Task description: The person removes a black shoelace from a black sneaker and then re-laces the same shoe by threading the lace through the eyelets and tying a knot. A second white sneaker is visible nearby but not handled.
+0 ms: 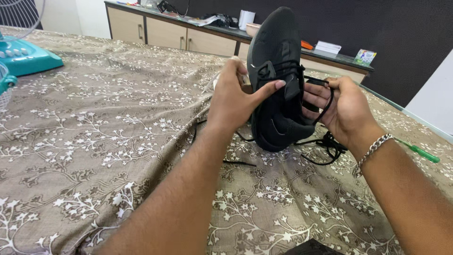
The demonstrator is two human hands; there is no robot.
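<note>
1. Left hand grip: closed on black shoe, thumb across the laces.
2. Right hand grip: closed on shoe's 3 o'clock side, black lace looped over the fingers.
3. Shoe: toe-up, above floral desk.

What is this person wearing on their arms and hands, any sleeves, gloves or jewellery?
Both forearms are bare: no sleeves or gloves in view. The right hand has a silver chain bracelet at its wrist. The left hand shows no rings, watch or band.
</note>
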